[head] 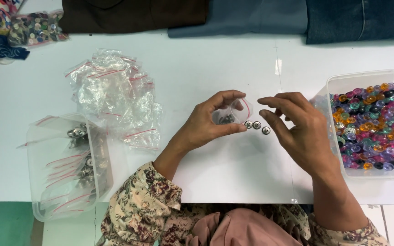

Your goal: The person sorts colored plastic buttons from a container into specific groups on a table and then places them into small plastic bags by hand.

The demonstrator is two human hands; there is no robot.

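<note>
Left hand [206, 124]: curled around a small clear zip bag [231, 113], thumb below, fingers arched over top; bag mouth held open toward 3 o'clock.
Small clear zip bag: near table centre, red seal strip visible, a few dark metal pieces inside.
Right hand [299, 132]: loosely open, fingers bent and spread, nothing gripped; fingertips hovering just above and at 3 o'clock of the loose buttons.
Loose buttons [256, 126]: three round metal pieces in a short row on the white table [215, 68], between both hands, just at 5 o'clock of the bag mouth.
Clear tub [343, 86]: at 3 o'clock of the right hand, filled with coloured buttons [375, 125] in purple, pink, orange, green and black.
Empty zip bags [112, 93]: crumpled heap at 9 to 10 o'clock of the left hand, well apart.
Left tub [39, 182]: at 8 o'clock, holding filled zip bags with metal pieces.
Folded fabrics [233, 16]: along the far edge at 12 o'clock, brown, grey-blue and denim.
Sleeves [142, 205]: floral print, at 6 o'clock.
</note>
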